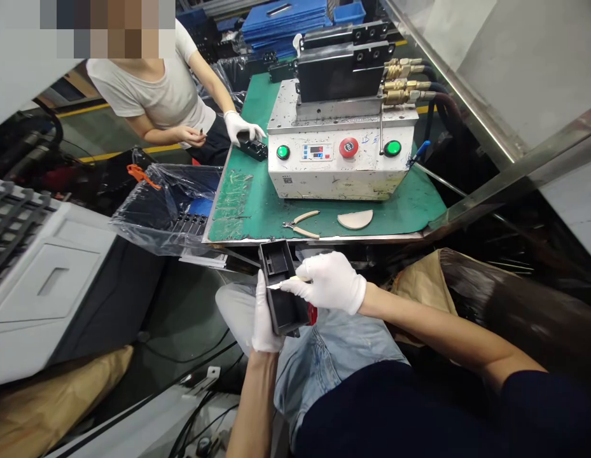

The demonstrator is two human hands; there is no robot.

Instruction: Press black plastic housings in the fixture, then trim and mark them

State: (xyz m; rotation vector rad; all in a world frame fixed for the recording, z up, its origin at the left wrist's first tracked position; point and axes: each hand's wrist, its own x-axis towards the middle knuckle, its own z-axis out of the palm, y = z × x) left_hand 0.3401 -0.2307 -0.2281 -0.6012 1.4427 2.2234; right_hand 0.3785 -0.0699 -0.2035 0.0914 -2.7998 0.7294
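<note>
My left hand (265, 321), in a white glove, grips a black plastic box (289, 312) by its left side. The box is tilted above my lap, its open inside facing me. In my gloved right hand (334, 282) is a small knife (275, 286) with a pointed, shiny blade. Its blade lies over the box's left wall, close to my left thumb. My right fingers are closed round the handle, which they mostly hide. Whether the blade touches the plastic I cannot tell.
On the green mat (228, 216) lie pliers (302, 224) and a pale half-round piece (355, 219). Behind them stands a white machine (333, 181) with buttons and hoses. A co-worker's gloved hand (241, 127) touches a black part (253, 150). A plastic-lined bin (152, 210) holds black parts.
</note>
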